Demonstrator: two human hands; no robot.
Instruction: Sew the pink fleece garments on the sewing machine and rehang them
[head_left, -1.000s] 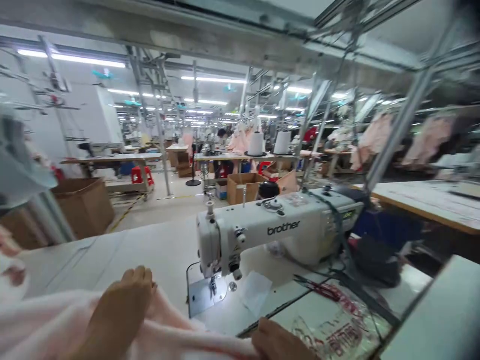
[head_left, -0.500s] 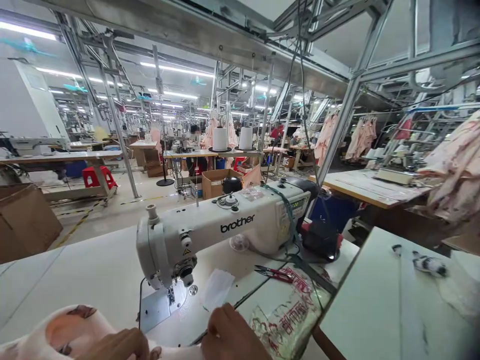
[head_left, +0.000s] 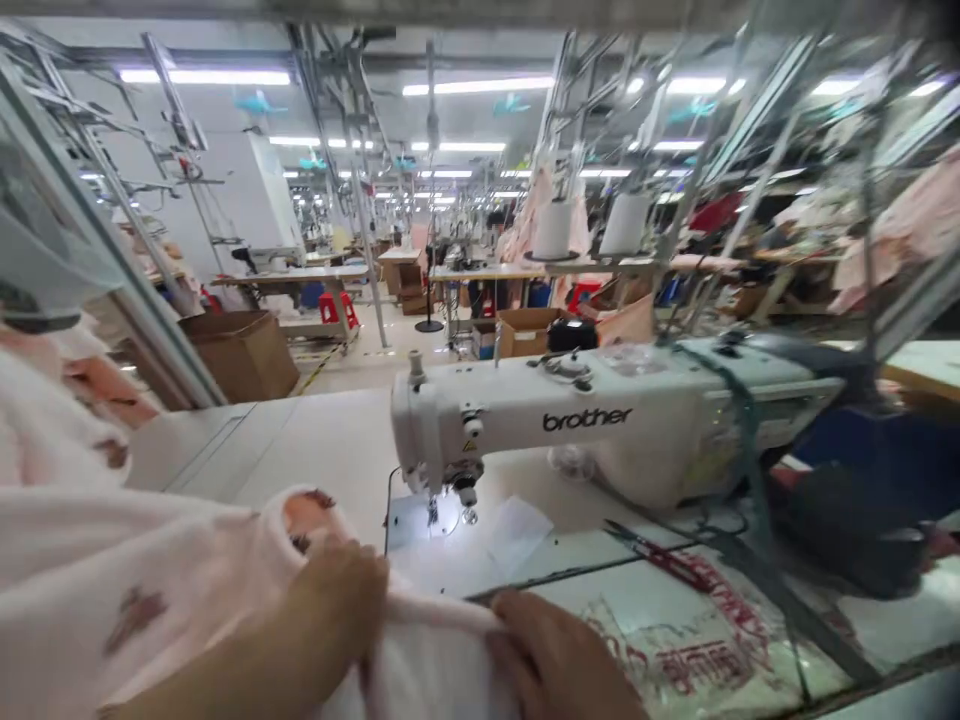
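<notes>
Pink cloth [head_left: 187,540] is pinched in my left hand [head_left: 341,585] and right hand [head_left: 559,650], running long from left to right, on the near side of the sewing machine [head_left: 525,410]. More shows than half a second ago. Its bottom is cut off; my right fingertips look blurry.

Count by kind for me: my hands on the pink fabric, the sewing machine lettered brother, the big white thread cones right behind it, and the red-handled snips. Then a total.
Hands on the pink fabric: 2, left hand and right hand
Sewing machine: 1
White thread cones: 2
Red-handled snips: 1
Total: 6
</notes>
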